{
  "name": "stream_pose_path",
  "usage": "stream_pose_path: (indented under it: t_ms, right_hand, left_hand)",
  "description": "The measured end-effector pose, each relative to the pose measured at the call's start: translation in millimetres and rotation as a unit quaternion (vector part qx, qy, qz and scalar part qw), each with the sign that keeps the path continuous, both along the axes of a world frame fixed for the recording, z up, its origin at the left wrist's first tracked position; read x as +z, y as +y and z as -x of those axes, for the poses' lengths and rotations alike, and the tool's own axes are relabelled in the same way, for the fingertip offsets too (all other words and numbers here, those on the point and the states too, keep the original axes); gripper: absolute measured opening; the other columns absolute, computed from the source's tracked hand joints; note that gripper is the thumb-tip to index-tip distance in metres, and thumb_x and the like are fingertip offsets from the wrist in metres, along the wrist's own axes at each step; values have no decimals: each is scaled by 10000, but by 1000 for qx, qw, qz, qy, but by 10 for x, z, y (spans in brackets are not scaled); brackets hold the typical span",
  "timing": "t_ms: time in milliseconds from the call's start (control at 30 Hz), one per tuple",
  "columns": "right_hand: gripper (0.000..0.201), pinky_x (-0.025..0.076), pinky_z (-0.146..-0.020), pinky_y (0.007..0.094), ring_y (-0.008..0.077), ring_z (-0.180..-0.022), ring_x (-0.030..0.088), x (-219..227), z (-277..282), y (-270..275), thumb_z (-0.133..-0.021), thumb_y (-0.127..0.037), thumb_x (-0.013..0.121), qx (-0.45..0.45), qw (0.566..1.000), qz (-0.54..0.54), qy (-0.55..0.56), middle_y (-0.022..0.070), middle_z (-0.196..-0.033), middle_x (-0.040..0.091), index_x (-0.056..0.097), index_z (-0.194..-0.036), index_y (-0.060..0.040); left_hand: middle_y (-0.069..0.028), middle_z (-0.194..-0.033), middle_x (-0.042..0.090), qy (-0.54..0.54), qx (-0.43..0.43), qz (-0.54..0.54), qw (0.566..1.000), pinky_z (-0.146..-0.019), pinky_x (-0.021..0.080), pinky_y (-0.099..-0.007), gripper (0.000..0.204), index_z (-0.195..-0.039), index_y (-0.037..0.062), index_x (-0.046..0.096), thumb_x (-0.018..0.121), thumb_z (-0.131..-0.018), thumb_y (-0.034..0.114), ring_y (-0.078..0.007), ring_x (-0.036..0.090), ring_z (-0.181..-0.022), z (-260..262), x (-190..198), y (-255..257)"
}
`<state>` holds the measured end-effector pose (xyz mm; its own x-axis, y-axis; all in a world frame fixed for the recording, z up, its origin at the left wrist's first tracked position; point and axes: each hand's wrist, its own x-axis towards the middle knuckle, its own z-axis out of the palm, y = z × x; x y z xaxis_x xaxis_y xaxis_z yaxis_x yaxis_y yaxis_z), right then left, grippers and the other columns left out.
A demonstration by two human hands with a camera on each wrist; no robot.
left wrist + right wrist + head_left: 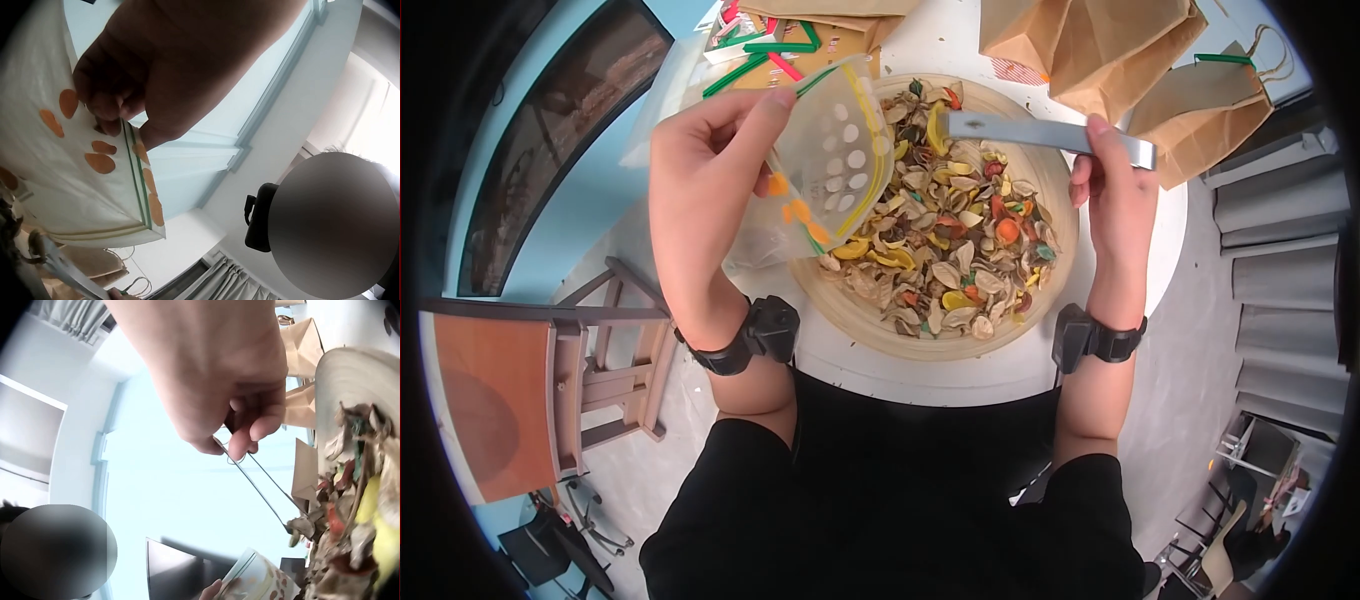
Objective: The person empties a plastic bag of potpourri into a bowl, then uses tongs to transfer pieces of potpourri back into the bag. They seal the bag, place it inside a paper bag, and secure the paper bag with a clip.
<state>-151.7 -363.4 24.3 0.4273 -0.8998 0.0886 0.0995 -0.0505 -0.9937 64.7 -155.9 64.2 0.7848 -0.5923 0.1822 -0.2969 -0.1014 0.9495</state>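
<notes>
My left hand pinches the rim of a clear zip bag with white and orange dots. In the left wrist view the bag hangs from the fingers, its green zip strip near the thumb. Metal tongs are held in my right hand, their tips pointing left toward the bag. At those tips a yellow dried slice shows in the head view. The right wrist view has the tong tips among dried pieces, around a brownish piece. Below lies potpourri of petals and slices.
A round wooden tray bears the potpourri on a white table. Brown paper bags stand at the back right. Green and red strips lie at the back left, partly in a white box. A wooden chair is at left.
</notes>
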Motion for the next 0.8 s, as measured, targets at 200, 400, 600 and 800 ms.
stream_pose_path:
  t_ms: [200, 400, 600, 800]
  right_hand:
    - [218, 429, -518, 228, 113, -533, 566, 156, -152, 414, -892, -198, 675, 82, 995, 32, -41, 50, -624, 613, 667, -874, 19]
    - [228, 405, -468, 237, 115, -494, 529, 329, 277, 240, -866, -181, 659, 58, 991, 103, -57, 63, -615, 583, 641, -801, 37]
    - [174, 290, -469, 219, 57, -482, 426, 555, 433, 480, -732, -73, 754, 138, 965, 166, 146, -10, -549, 518, 635, -674, 40]
    - [179, 287, -470, 217, 33, -493, 388, 432, 200, 395, -770, -95, 771, 141, 944, 224, 199, -44, -523, 463, 658, -711, 31]
  left_hand:
    - [22, -633, 571, 0, -1, -6, 1000, -483, 356, -199, 250, -896, -47, 720, 705, -868, 201, -34, 457, -523, 2, 2, -17]
    - [25, -626, 566, -5, 4, 4, 1000, -476, 341, -200, 239, -885, -35, 725, 707, -866, 202, -35, 452, -510, -50, -14, 20]
    - [23, -625, 564, -4, 0, 1, 1000, -475, 337, -204, 243, -879, -37, 724, 706, -867, 205, -37, 450, -508, -34, -30, -2]
    - [26, -616, 553, -7, 3, -1, 1000, -479, 327, -205, 248, -875, -37, 723, 707, -868, 211, -39, 447, -506, -48, -38, 16]
